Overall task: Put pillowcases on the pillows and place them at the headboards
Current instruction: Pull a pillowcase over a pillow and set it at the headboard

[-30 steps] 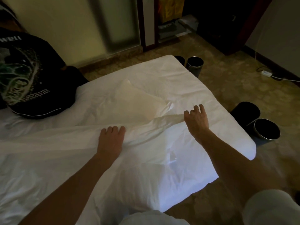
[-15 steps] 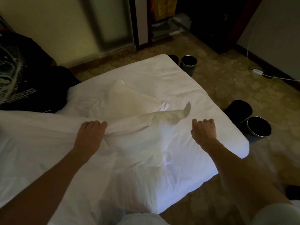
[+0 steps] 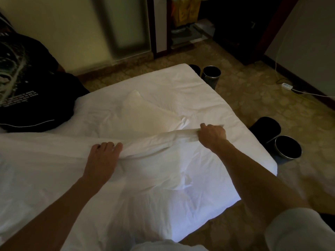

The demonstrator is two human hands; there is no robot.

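Starting nearest the camera, a pale sleeve [image 3: 297, 230] covers the upper right arm, and both bare forearms reach out over the bed [image 3: 226, 187], which fills the lower half of the view in rumpled white sheets. Left hand [image 3: 101, 160] lies palm down on a white pillowcase [image 3: 154, 142], fingers curled over a raised fold of the cloth and pinching it. Right hand [image 3: 213, 135] is a closed fist, clamped on the far end of that same fold, and the cloth runs as a taut, bunched ridge between the two hands. Below that ridge the fabric spreads loose and creased towards the camera. Just beyond the ridge, a cream pillow [image 3: 145, 113] lies flat on the bed, one corner pointing away, its near edge tucked behind the lifted fold. On the left, a person in a black printed T-shirt [image 3: 23, 84] leans at the bed's edge; only the torso shows. Off the right side, on the patterned floor, a black bin [image 3: 266, 127] lies beside a metal bin [image 3: 288, 146], the two close together. Past the far corner of the bed stands another metal bin [image 3: 212, 75], with a dark one [image 3: 194, 68] partly hidden next to it. Farther right, a white power strip [image 3: 286, 86] sits on the floor by the wall, its cable trailing off.
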